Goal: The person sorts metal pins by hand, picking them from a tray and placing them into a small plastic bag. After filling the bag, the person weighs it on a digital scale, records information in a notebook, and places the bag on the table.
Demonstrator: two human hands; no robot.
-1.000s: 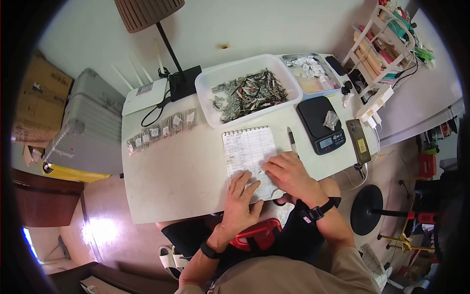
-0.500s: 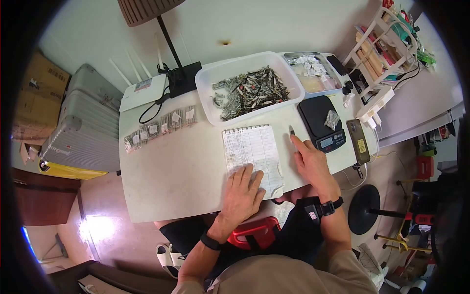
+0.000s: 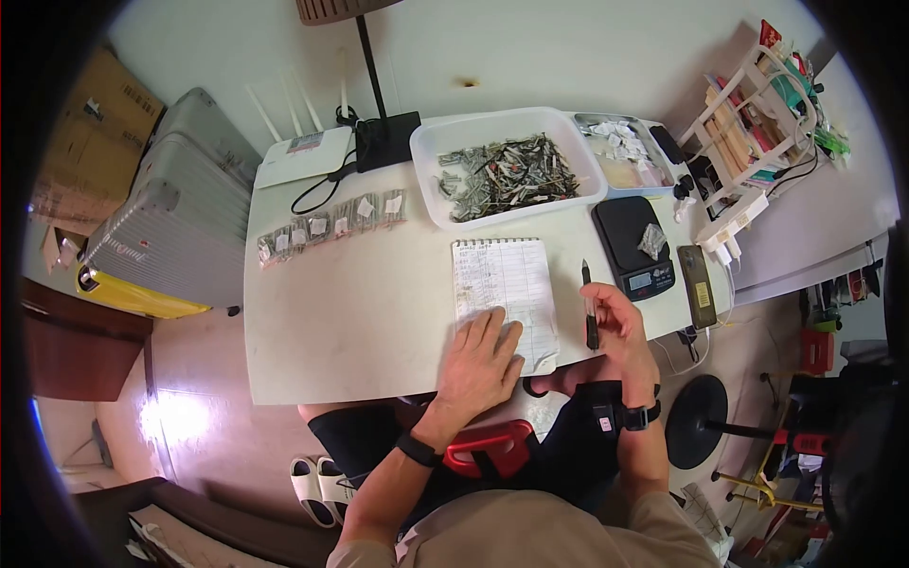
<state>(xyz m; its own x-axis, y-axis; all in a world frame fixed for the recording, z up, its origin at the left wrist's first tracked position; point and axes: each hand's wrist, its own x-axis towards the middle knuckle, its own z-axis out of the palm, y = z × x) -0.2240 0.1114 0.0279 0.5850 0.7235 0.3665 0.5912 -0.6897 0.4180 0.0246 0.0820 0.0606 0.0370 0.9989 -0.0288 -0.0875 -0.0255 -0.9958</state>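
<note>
My left hand [image 3: 481,358] lies flat, fingers spread, on the lower part of a spiral notepad [image 3: 516,284] with handwritten columns. To the right of the notepad, my right hand [image 3: 620,327] has its curled fingers on a pen [image 3: 589,308], which points away from me over the table edge area. Beyond that hand stands a black digital scale [image 3: 625,227] with a lit display. A small clear bag of metal pieces [image 3: 651,241] rests on its platform.
A white plastic bin [image 3: 431,204] of loose metal pieces stands at the back, beside a tray [image 3: 653,189] of paper slips. Several labelled bags [image 3: 341,220] line the left. A phone [image 3: 698,284], a lamp base [image 3: 390,142] and a router [image 3: 303,159] are also on the table [image 3: 350,322].
My right hand has drawn back and turned, its fingers curling, so the whole pen now shows. My left hand stays on the notepad. The whole view has shifted slightly.
</note>
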